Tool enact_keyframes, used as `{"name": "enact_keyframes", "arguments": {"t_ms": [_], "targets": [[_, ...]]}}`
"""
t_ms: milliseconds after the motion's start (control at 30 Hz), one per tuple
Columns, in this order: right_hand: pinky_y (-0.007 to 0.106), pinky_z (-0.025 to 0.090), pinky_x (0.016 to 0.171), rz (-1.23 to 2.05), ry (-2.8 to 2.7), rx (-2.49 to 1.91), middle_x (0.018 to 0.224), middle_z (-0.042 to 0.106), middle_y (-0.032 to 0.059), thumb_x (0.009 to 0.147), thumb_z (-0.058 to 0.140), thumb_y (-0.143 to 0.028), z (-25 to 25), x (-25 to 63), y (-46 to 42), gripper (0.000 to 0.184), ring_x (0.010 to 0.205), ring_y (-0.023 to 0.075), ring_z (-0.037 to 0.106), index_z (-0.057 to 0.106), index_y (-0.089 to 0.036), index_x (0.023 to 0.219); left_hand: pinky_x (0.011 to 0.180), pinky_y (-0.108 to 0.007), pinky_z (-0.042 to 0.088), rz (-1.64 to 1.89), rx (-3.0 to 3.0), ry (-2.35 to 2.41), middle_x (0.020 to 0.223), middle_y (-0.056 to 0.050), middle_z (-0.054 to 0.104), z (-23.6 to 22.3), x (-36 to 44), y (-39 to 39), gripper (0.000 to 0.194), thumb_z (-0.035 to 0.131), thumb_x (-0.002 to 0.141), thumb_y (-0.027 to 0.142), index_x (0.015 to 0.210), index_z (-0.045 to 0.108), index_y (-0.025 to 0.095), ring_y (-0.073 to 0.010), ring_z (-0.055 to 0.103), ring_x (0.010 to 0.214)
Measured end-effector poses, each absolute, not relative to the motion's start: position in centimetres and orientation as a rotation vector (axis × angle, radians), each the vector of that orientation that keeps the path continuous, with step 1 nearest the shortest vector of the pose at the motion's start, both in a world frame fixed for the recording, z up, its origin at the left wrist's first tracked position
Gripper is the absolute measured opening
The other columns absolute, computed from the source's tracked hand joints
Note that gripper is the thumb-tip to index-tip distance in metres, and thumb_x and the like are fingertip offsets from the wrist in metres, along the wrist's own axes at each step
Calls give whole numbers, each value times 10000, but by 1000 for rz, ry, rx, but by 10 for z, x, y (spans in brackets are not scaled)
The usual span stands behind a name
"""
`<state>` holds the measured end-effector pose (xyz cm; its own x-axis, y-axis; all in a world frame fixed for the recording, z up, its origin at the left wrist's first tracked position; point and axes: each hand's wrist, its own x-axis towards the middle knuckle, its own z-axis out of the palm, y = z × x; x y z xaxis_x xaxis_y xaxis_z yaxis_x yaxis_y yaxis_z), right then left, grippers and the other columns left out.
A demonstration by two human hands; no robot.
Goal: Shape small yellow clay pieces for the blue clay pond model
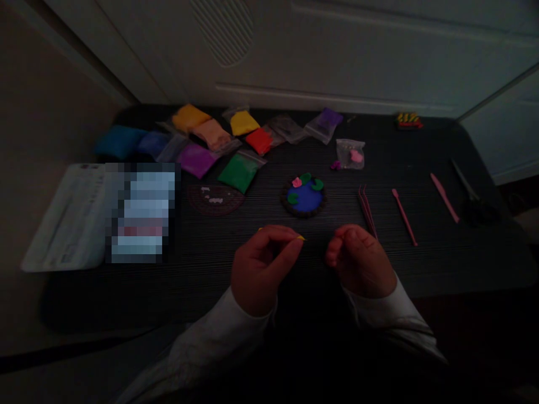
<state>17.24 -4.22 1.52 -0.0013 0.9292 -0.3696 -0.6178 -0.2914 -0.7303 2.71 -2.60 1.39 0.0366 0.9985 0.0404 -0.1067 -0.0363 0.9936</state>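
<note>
My left hand (pixel 263 266) pinches a small pointed bit of yellow clay (pixel 301 238) between thumb and forefinger, near the front middle of the table. Beside it, my right hand (pixel 364 261) is curled with the thumb pressed against the fingers; anything inside it is hidden. Just beyond both hands lies a round clay pond (pixel 305 197), with a blue middle, a dark bumpy rim, green lily pads (pixel 292 198) and a pink flower (pixel 297 182). Pink tweezers (pixel 367 210) lie just beyond my right hand.
Bags of coloured clay, including a green one (pixel 240 171), spread across the back left. A phone (pixel 143 216) with a blurred screen overlaps a white packet (pixel 63 219) at left. Pink tools (pixel 404 217) and scissors (pixel 474 193) lie right. A small clay bag (pixel 351 154) sits behind.
</note>
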Motion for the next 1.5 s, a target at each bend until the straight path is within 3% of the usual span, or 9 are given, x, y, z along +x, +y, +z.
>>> {"name": "enact_keyframes", "arguments": {"t_ms": [233, 467, 700, 967, 1233, 1400, 1500], "targets": [[158, 356, 379, 1583, -470, -922, 423, 538, -86, 627, 671, -334, 12, 173, -42, 160, 339, 21, 430, 574, -207, 623, 632, -202, 462, 1254, 1175, 1077, 721, 17, 618, 13, 26, -27, 106, 596, 681, 84, 694, 608, 189, -87, 569, 697], [160, 462, 485, 1591, -469, -964, 612, 642, -55, 577, 713, -217, 14, 174, -43, 146, 513, 44, 569, 626, -231, 693, 631, -209, 465, 1259, 1159, 1091, 714, 14, 615, 14, 27, -26, 99, 600, 673, 87, 686, 608, 184, -91, 570, 696], [150, 514, 494, 1627, -460, -994, 657, 678, -28, 651, 661, -239, 18, 174, -43, 108, 558, 73, 632, 631, -224, 754, 633, -198, 465, 1238, 1152, 1076, 723, 15, 612, 14, 26, -26, 98, 594, 680, 92, 690, 607, 188, -85, 568, 699], [169, 371, 337, 1623, -513, -922, 467, 578, -67, 644, 651, -347, 15, 174, -44, 171, 350, 59, 493, 553, -208, 651, 629, -215, 471, 1254, 1188, 1107, 707, 9, 619, 13, 27, -26, 81, 603, 676, 104, 683, 602, 185, -99, 574, 693], [190, 393, 394, 1624, -539, -959, 556, 623, -50, 619, 681, -266, 17, 174, -44, 158, 435, 78, 546, 554, -214, 699, 614, -215, 470, 1248, 1187, 1106, 703, 10, 618, 14, 27, -25, 73, 602, 674, 112, 679, 607, 185, -100, 575, 678], [199, 335, 372, 1587, -548, -940, 445, 538, -72, 708, 564, -414, 18, 171, -44, 237, 347, 62, 458, 500, -206, 612, 631, -225, 473, 1244, 1160, 1108, 716, 2, 615, 13, 27, -26, 64, 603, 676, 118, 682, 599, 181, -105, 574, 692], [192, 304, 372, 1578, -554, -912, 411, 500, -88, 670, 598, -429, 19, 171, -43, 290, 323, 49, 412, 454, -200, 566, 622, -224, 470, 1246, 1148, 1106, 715, 2, 614, 13, 28, -26, 66, 606, 672, 117, 685, 598, 182, -106, 573, 689]]}}
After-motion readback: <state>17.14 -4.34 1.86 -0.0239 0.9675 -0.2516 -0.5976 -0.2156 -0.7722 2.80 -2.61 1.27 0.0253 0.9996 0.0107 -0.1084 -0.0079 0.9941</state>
